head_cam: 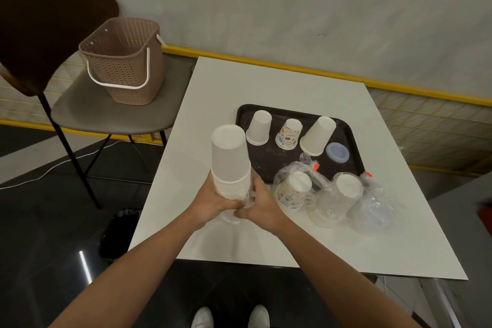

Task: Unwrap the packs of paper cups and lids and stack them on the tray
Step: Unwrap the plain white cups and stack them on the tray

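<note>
White cup stack point(231, 162): inverted, bases up, rims nested at the bottom, held above the near left part of the bench point(213, 88). Upper part is bare; clear wrap point(235, 214) is bunched at the rim end, under the hands.

Left hand point(213, 198): grip wrapped around the rim end of the stack from the left, fingers curled shut on it. Right hand point(259, 201): grip closed against the right side of the rims, thumb and fingers gathered on the crumpled wrap below. The two hands touch beneath the stack.

Tray point(351, 146): black, on the bench just beyond and right of the hands. On it, in a row, all inverted: short white stack point(258, 127) at left, printed stack point(288, 132) in the middle, taller white stack point(318, 135) at right. Bluish lids point(337, 151) lie flat just right of the tall stack.

At the tray's near edge, three packs in clear plastic: printed pack point(291, 190), white pack point(336, 197), and clear pack point(372, 204) farthest right; contents of the last cannot be made out. Two orange ties point(316, 167) show at the bag necks.

Left of bench: chair point(106, 112) carrying a perforated basket point(125, 61) with white handle. Shoes point(230, 317) visible on the dark floor point(40, 234) below.
</note>
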Motion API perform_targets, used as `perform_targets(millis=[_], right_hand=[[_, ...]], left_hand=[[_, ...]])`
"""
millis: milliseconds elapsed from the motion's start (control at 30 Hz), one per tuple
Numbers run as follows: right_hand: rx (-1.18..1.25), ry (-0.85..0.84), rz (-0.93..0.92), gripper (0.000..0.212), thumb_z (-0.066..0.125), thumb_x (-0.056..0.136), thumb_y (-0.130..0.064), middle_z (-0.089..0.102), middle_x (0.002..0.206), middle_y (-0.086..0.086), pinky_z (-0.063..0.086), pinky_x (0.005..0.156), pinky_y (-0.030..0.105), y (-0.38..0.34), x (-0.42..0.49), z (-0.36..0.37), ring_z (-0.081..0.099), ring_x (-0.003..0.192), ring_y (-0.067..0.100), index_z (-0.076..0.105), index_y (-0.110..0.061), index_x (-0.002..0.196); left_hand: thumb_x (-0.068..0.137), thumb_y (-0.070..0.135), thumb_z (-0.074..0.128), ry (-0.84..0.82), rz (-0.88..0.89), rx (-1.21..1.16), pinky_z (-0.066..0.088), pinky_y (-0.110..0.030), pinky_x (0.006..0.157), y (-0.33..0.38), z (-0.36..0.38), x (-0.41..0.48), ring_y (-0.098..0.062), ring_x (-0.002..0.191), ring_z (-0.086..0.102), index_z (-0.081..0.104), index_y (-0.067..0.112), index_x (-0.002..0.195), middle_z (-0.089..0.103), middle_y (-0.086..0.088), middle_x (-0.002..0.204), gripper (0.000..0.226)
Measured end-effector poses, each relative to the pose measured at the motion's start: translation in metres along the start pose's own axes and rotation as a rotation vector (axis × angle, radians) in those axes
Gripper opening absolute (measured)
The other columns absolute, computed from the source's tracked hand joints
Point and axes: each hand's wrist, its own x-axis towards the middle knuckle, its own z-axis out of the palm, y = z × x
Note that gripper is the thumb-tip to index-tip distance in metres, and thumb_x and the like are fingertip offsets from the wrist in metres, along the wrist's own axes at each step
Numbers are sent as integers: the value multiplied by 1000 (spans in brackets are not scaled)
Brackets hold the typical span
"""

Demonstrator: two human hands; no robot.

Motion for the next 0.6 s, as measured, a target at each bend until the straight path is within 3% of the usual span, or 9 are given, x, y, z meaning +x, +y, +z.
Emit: perform_targets(millis=[100,200,267,333,433,533,600], right_hand=[[-18,-36,4,96,68,69,17,43,123,-12,40,75,0,2,2,-2,42,114,3,19,-19,143],[-15,-37,45,97,75,67,9,43,125,-12,39,89,13,9,4,-5,40,120,9,21,-24,140],[-8,-32,60,97,79,65,6,44,126,-13,37,95,22,12,3,-7,39,123,11,23,-27,138],[1,-26,64,96,81,63,4,46,129,-11,40,95,23,15,3,-7,40,125,13,27,-28,136],[31,-5,53,95,83,62,2,48,130,-9,45,85,14,18,3,-6,43,123,12,31,-20,139],[51,26,46,91,85,62,0,51,124,-10,47,78,8,22,5,-5,47,116,6,34,-14,136],[44,52,43,93,87,58,-5,54,125,-6,48,84,12,27,6,-5,49,117,8,36,-13,135]], left_hand=[[57,12,88,-6,-28,57,49,-18,84,-6,1,0,-10,114,53,31,32,133,52,10,122,97],[65,18,86,-40,-87,104,45,-10,74,-6,4,-2,-4,108,51,21,30,132,44,16,118,94],[66,35,85,-92,-111,142,45,-16,83,-7,2,-2,-6,112,50,21,27,137,43,14,124,96],[63,49,81,-167,-132,186,48,-28,95,-7,1,-1,-10,118,51,31,29,139,48,9,130,93],[72,38,76,-236,-137,273,49,-34,98,-9,1,1,-8,113,57,45,34,130,59,7,123,66],[64,57,77,-244,-171,356,49,-38,99,-21,-5,5,-10,119,53,35,30,139,53,8,130,90],[60,64,75,-265,-190,414,49,-39,98,-35,-9,12,-12,118,53,34,27,140,53,7,130,97]])
